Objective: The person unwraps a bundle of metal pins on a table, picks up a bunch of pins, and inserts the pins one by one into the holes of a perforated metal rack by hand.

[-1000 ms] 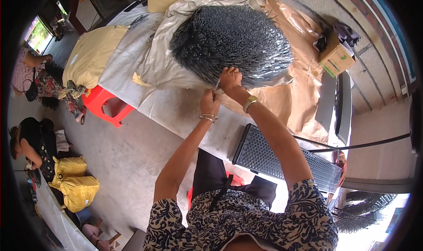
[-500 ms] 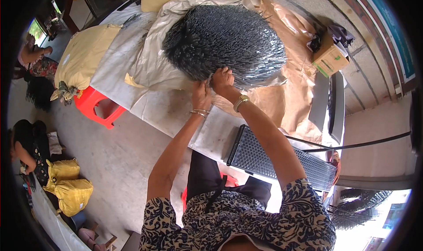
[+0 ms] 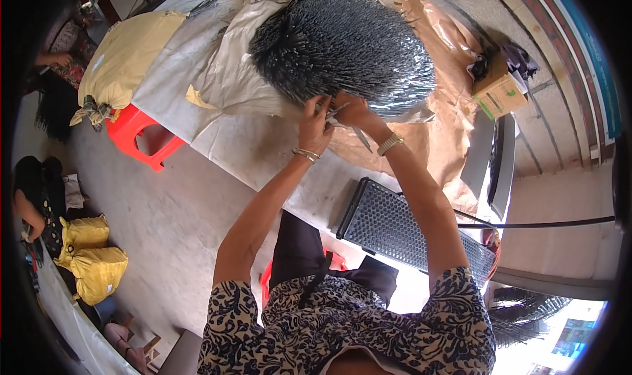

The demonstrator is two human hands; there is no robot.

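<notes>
A big heap of thin, dark, glossy strips (image 3: 342, 52) lies on crumpled sheeting before me. At its near edge my two hands work close together. My left hand (image 3: 315, 130) is closed, fingertips pinched at slender grey strips between the hands. Just beside it, my right hand (image 3: 353, 111) curls with its fingers bent, closed on the same small bunch. A narrow grey piece (image 3: 362, 139) sticks out below the right hand toward the wrist; its exact kind I cannot make out.
A dark perforated tray (image 3: 408, 223) rests at the table's near edge under my right forearm. Brown paper (image 3: 441, 125) and a cardboard box (image 3: 498, 90) are to the right. A yellow sack (image 3: 122, 62), red stool (image 3: 141, 138) and yellow bags (image 3: 95, 263) are leftward, near other people.
Both hands have shifted slightly right along the heap's edge. The left hand has turned and opened up to view, and a grey piece now shows below the right hand.
</notes>
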